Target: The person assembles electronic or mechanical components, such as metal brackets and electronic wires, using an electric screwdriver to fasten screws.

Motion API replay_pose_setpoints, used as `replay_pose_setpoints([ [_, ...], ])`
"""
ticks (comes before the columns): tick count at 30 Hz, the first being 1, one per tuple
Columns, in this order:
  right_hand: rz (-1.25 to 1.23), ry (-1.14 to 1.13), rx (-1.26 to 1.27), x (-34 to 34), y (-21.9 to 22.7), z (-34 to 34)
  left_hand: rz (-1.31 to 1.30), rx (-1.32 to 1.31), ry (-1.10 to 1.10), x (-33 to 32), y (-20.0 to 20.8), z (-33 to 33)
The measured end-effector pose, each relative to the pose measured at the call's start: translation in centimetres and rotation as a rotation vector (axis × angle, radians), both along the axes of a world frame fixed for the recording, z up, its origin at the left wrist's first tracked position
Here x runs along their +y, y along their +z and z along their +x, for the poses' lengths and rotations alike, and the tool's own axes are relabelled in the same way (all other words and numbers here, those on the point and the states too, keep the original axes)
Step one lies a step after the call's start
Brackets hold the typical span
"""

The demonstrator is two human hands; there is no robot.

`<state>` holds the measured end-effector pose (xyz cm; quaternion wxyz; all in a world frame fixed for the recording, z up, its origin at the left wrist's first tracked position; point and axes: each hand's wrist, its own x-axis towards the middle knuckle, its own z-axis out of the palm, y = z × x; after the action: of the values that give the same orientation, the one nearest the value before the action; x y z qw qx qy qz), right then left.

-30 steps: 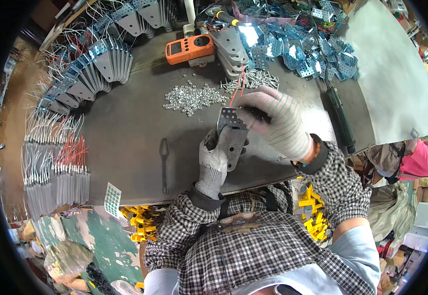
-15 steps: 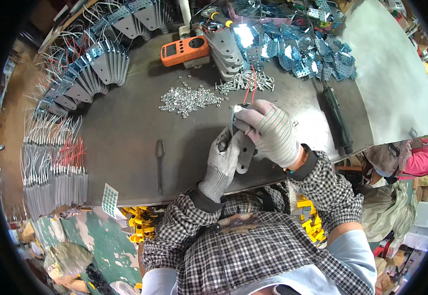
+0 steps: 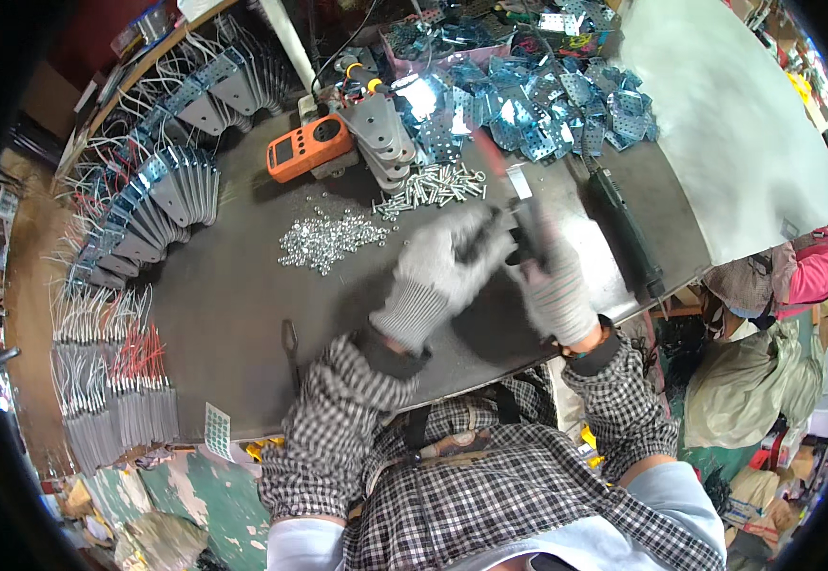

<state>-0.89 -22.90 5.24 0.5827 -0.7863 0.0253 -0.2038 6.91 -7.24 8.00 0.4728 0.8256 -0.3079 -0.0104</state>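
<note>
Both hands wear pale knit gloves. Above the right part of the dark table they hold a dark grey metal plate piece (image 3: 531, 233), smeared by motion. A small white part (image 3: 519, 183) and blurred red wires stand out at its far end. My right hand (image 3: 558, 290) is closed around the piece from the right. From the left, my left hand (image 3: 444, 271) reaches to its edge with curled fingers; the grip is blurred. Beyond my left hand lie a pile of small shiny nuts (image 3: 330, 238) and a heap of bolts (image 3: 433, 188).
An orange meter (image 3: 309, 148) stands beside stacked grey plates (image 3: 376, 138). Blue-filmed perforated brackets (image 3: 556, 105) heap at the back. A dark cylindrical tool (image 3: 626, 228) lies right. Finished-looking plate assemblies (image 3: 171, 190) and wired grey strips (image 3: 114, 409) line the left. My left sleeve partly covers a fork-shaped tool (image 3: 290, 347).
My hands have moved away from my body and rightward with the plate piece, which is now turned and blurred. The view has shifted, so the table's things appear further left.
</note>
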Motion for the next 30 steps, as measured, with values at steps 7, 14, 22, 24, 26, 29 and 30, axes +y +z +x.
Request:
replay_pose_setpoints([
  [7, 0.841, -0.071, -0.006, -3.0, 2.1, -2.6, 1.129, -0.519, 0.426, -5.0, 3.0, 10.8],
  [14, 0.902, 0.0, 0.065, -2.0, 2.8, -2.7, 0.558, -0.763, 0.418, -3.3, -0.9, 11.6],
  [22, 1.139, 0.402, 0.146, 2.7, 1.9, -1.5, -0.09, -0.343, 0.066, 0.5, 0.1, 0.3],
  [24, 1.121, 0.462, 0.185, 3.9, 2.0, -1.5, -0.163, -0.214, 0.158, 2.5, -1.3, 0.1],
  [26, 1.071, 0.495, 0.237, 4.8, 2.3, -1.8, -0.272, -0.173, 0.257, 4.3, -0.3, -0.7],
  [29, 1.06, 0.536, 0.263, 5.9, 3.8, -2.0, -0.329, 0.111, 0.265, 5.4, -0.1, -1.8],
  [30, 1.06, 0.545, 0.269, 6.4, 4.1, -2.1, -0.187, -0.139, 0.302, 6.0, -0.8, -1.4],
])
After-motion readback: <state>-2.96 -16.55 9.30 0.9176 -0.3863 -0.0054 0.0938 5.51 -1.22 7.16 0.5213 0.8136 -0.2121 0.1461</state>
